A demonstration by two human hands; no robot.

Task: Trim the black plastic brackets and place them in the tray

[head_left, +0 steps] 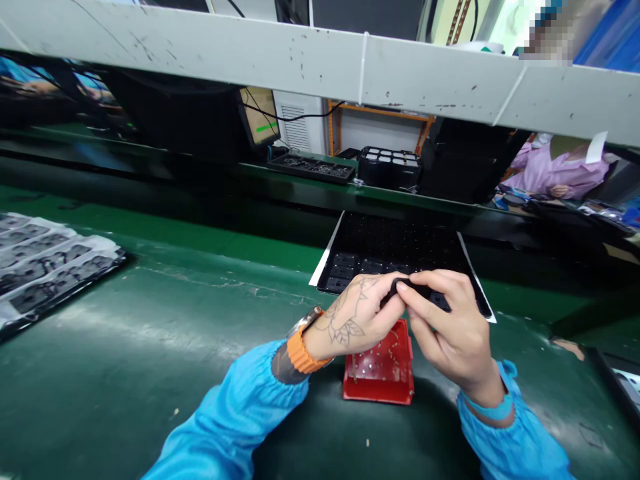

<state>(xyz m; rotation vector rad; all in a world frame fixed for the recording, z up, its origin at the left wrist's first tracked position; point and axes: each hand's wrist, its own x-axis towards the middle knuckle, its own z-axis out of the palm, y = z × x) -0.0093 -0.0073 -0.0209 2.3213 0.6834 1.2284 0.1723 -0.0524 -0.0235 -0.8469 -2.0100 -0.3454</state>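
Both my hands meet above a red plastic bin that holds small pale bits. Between the fingertips is a small black part, mostly hidden, so its kind cannot be made out. My left hand, with an orange watch strap at the wrist, is closed on the part from the left. My right hand pinches it from the right with thumb and forefinger. Just beyond the hands lies a black tray with dark pieces in its near row.
At the left, a tray of black parts with whitish liners lies on the green table. A grey beam crosses above the bench. Behind stand a monitor and a black box. A person in pink sits at the far right.
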